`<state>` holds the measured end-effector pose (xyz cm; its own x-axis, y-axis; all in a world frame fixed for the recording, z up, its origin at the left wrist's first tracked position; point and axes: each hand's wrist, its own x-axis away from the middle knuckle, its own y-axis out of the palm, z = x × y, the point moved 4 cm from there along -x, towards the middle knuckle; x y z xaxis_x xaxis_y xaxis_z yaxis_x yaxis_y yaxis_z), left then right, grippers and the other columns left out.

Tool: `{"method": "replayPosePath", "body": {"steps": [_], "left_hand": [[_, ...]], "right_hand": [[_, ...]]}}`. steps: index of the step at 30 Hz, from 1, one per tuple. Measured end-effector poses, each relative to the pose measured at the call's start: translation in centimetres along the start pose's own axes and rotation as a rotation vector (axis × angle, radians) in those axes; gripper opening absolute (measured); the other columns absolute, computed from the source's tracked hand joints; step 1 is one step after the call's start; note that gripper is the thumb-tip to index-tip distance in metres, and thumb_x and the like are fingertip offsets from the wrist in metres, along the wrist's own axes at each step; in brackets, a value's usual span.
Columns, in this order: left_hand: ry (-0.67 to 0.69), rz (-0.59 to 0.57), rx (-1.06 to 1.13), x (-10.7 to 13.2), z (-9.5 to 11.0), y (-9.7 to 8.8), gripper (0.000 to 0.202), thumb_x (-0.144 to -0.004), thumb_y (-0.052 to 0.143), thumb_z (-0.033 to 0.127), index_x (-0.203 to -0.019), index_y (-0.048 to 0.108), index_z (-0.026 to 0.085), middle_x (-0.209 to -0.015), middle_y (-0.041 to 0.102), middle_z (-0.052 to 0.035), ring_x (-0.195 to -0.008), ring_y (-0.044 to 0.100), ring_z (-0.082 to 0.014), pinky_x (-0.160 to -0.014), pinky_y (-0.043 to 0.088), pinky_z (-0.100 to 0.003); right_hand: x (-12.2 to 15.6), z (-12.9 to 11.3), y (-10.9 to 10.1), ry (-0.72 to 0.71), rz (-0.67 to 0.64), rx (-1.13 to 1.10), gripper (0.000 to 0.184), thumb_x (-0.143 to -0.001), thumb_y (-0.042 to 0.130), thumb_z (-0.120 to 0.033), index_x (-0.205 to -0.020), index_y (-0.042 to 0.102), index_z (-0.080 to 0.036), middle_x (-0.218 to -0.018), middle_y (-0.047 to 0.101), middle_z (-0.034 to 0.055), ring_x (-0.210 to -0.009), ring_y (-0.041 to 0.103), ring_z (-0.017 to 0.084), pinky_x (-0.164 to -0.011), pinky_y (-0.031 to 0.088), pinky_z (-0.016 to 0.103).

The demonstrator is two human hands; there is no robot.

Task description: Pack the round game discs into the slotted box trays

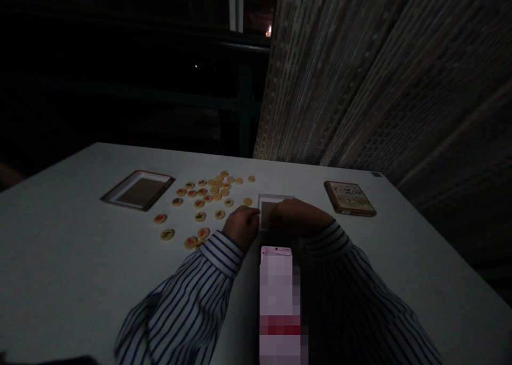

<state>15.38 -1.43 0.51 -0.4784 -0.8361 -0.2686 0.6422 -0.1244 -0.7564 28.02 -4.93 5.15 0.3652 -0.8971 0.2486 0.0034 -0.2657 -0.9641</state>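
Note:
Both my hands meet at a small white folded sheet [273, 200] lying on the white table [80, 258]. My left hand [241, 226] is closed at the sheet's left edge, fingers pinched on it. My right hand [298, 215] rests curled over its right side, gripping it. Several round wooden game pieces [208, 194] with red or black marks lie scattered to the left of my hands. Striped sleeves cover both arms. The scene is very dim.
An open shallow box tray [138, 189] sits at the left. A closed orange box lid [349, 197] lies at the right. A phone [277, 279] lies between my forearms. Tall stacked panels [380, 77] rise behind the table's far right edge.

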Motion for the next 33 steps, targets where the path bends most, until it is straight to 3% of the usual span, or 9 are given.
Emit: {"method": "replayPosePath", "body": {"steps": [12,23,33], "left_hand": [[0.008,-0.009,-0.005,0.0,0.0,0.1,0.025,-0.075,0.049,0.015,-0.092,0.068,0.013,-0.092,0.068,-0.0086,-0.088,0.063,-0.0183,-0.083,0.048,-0.030],[0.015,0.000,0.000,0.0,-0.1,0.1,0.024,-0.075,0.049,0.015,-0.091,0.068,0.017,-0.092,0.069,-0.0067,-0.086,0.063,-0.0172,-0.082,0.049,-0.030],[0.014,0.003,0.002,0.0,-0.2,0.2,0.024,-0.075,0.049,0.016,-0.091,0.067,0.017,-0.091,0.068,-0.0068,-0.086,0.063,-0.0169,-0.082,0.049,-0.029]], "right_hand": [[0.1,0.0,-0.1,0.018,-0.019,-0.025,0.022,-0.078,0.048,-0.029,-0.079,0.068,-0.020,-0.082,0.067,0.0066,-0.070,0.058,0.015,-0.061,0.038,0.026],[0.2,0.3,-0.2,0.019,0.004,0.006,0.025,-0.077,0.050,-0.035,-0.083,0.068,-0.018,-0.080,0.067,0.0062,-0.067,0.057,0.014,-0.058,0.037,0.024],[1.2,1.2,-1.7,0.151,-0.017,-0.001,0.027,-0.077,0.042,-0.021,-0.080,0.068,-0.017,-0.077,0.067,0.0076,-0.063,0.057,0.013,-0.053,0.033,0.022]]}}
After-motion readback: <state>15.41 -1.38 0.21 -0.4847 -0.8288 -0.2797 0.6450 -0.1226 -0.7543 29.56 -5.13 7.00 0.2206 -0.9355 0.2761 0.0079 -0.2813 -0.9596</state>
